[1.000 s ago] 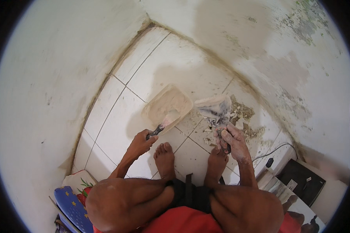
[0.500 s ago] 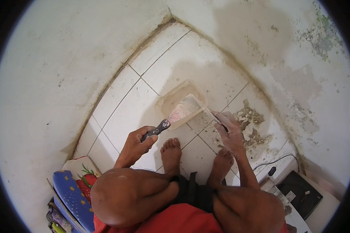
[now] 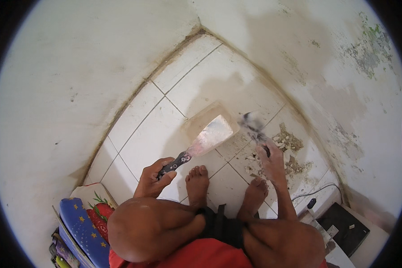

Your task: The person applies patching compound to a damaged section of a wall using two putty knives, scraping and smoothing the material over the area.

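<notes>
My left hand is closed around the dark patterned handle of a wide putty knife. Pinkish and white residue coats its blade, which lies over a pale rectangular tub on the tiled floor. My right hand, dusted white, grips the dark handle of a second putty knife. That one's blade is smeared by motion just right of the tub, apart from the left blade. How much the tub holds is hard to make out.
Crumbled plaster lies on the floor by my right hand. Two stained walls meet in the far corner. A blue starry cushion is at the lower left; a black flat device and a cable are at the lower right.
The right putty knife has come away from the left blade and turned, moving right. My right hand has shifted slightly down. The left putty knife has moved slightly down and shows its blade face.
</notes>
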Tool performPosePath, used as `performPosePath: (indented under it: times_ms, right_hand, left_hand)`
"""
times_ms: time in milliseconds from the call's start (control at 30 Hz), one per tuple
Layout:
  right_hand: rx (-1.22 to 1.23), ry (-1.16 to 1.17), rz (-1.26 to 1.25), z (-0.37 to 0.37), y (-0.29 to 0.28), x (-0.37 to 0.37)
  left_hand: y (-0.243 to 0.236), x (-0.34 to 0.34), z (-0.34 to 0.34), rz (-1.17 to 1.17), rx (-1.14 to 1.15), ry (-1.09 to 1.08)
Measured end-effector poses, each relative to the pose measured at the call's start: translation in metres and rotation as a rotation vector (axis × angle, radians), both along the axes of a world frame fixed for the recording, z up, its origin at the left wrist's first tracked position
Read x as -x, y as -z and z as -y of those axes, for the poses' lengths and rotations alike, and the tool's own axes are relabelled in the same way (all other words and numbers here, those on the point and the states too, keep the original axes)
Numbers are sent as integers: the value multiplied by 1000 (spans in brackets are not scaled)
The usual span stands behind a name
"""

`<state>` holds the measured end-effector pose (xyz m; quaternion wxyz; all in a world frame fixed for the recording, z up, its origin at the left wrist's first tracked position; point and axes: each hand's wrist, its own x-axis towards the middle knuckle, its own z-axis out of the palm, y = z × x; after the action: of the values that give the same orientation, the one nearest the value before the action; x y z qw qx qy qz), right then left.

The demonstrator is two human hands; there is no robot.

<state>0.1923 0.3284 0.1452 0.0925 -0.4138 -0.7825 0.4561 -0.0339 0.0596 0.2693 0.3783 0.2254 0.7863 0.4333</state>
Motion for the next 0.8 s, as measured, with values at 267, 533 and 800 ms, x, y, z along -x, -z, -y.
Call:
performPosePath:
  times_ms: [267, 533, 800]
  right_hand:
    - [980, -81, -324, 8, -54, 5]
    - [970, -101, -355, 4, -43, -5]
    - [419, -32, -302, 7, -20, -5]
  left_hand:
    - [25, 9, -10, -886, -34, 328]
    - [36, 6, -10, -855, -21, 225]
    - [34, -5, -2, -143, -82, -179]
